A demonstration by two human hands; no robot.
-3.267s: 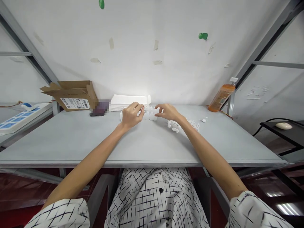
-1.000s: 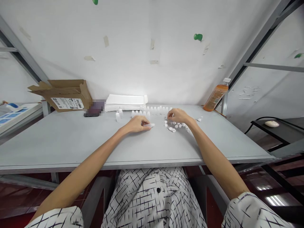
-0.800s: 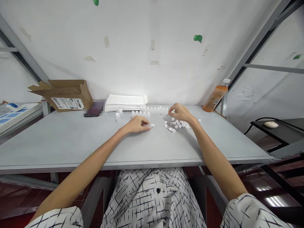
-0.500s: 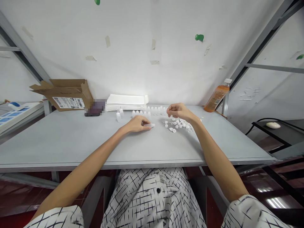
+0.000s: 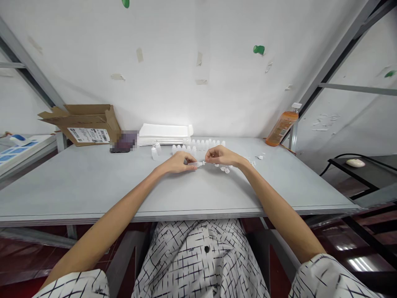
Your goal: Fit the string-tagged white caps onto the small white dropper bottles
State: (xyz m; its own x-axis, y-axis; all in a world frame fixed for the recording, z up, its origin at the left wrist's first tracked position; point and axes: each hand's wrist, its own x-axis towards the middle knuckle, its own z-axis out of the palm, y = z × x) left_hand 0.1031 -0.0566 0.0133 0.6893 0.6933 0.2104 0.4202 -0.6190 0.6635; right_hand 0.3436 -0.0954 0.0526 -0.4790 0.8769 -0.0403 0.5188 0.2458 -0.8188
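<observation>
My left hand (image 5: 178,162) is closed around a small translucent plastic bottle (image 5: 196,164), held on its side with the neck to the right. The fingertips of my right hand (image 5: 222,156) pinch a small white cap (image 5: 204,163) right at that neck; whether it is seated cannot be seen. Loose white caps (image 5: 225,169) lie on the table below my right hand, which hides most of the pile. Behind my hands, similar bottles stand upright in a front row (image 5: 184,150) and a back row (image 5: 207,144).
Two capped bottles (image 5: 154,153) stand apart on the left. Along the wall are an open cardboard box (image 5: 88,124), a blurred dark object (image 5: 124,142), a stack of white trays or boxes (image 5: 165,135) and a leaning orange drink bottle (image 5: 283,126). The grey table's front edge (image 5: 198,215) is near my lap.
My right hand has moved left and slightly down, from above the caps to the neck of the bottle. My left hand keeps its hold on the bottle in the same spot.
</observation>
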